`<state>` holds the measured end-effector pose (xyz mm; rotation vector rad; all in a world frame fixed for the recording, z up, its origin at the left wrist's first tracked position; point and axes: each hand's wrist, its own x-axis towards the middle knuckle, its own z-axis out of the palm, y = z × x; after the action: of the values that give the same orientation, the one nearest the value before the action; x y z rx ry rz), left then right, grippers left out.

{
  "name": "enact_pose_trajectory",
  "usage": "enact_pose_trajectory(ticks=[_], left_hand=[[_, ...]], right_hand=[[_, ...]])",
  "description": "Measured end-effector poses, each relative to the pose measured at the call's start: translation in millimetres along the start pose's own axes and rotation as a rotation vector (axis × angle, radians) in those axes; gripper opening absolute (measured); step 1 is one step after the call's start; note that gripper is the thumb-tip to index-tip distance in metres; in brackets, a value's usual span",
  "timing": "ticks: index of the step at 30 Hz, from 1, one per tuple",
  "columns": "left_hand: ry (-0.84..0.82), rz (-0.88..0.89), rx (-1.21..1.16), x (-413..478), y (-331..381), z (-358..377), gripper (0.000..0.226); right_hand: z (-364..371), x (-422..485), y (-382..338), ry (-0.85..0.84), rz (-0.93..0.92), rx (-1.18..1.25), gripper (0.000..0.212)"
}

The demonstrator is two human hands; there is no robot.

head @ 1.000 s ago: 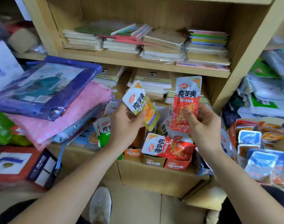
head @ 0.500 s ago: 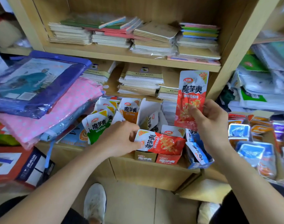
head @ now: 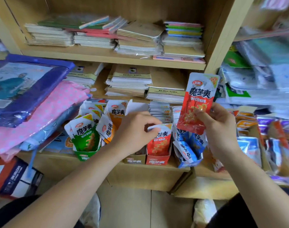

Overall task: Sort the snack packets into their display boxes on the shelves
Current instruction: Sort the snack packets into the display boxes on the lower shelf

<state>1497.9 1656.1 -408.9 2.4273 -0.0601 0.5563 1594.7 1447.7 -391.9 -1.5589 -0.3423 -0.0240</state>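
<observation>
My right hand (head: 217, 127) holds a red snack packet (head: 198, 102) upright above the shelf, thumb on its lower part. My left hand (head: 133, 130) pinches the top edge of another red packet (head: 160, 142) standing in the red display box (head: 157, 159). To the left of it are a brown box (head: 134, 159), orange packets (head: 115, 116) and a green box (head: 86, 155) holding green packets (head: 84, 137). A blue box (head: 188, 162) with blue packets (head: 185, 150) stands right of the red one.
Stacks of notebooks (head: 132, 37) fill the upper shelf and more booklets (head: 130, 79) lie behind the boxes. Purple and pink wrapped packages (head: 30, 96) pile up at left. Several loose snack packs (head: 264, 137) crowd a carton at right. The floor (head: 127, 208) and my shoes show below.
The orange packet has left my left hand, which moved right and now pinches the red packet, raised from lying flat to standing in the red box. My right hand stays up with its packet.
</observation>
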Motion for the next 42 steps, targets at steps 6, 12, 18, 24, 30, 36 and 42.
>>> enact_pose_trajectory(ticks=[6,12,18,24,30,36,42], left_hand=[[0.071,-0.050,0.202,-5.9,1.9,15.4,0.037],[0.057,-0.024,0.333,-6.4,3.8,22.5,0.031],[0.172,-0.213,0.129,-18.7,2.9,19.9,0.037],[0.343,-0.301,0.005,-22.9,4.7,23.0,0.033],[0.506,-0.351,-0.113,-15.7,8.6,20.9,0.034],[0.279,-0.431,-0.208,-0.2,15.7,26.8,0.035],[-0.125,-0.590,-0.842,5.4,38.2,0.9,0.052]], right_hand=[[-10.9,-8.1,1.4,-0.017,-0.023,-0.017,0.008],[-9.8,-23.3,7.9,0.042,-0.058,-0.167,0.021],[-4.5,-45.3,16.0,0.016,-0.099,-0.290,0.032],[12.0,-48.5,33.1,-0.020,-0.166,-0.541,0.034],[27.2,-44.9,36.9,-0.019,-0.186,-0.504,0.025],[25.1,-51.1,33.2,-0.344,-0.025,-0.470,0.070],[18.1,-48.2,18.7,-0.325,-0.032,-0.325,0.079]])
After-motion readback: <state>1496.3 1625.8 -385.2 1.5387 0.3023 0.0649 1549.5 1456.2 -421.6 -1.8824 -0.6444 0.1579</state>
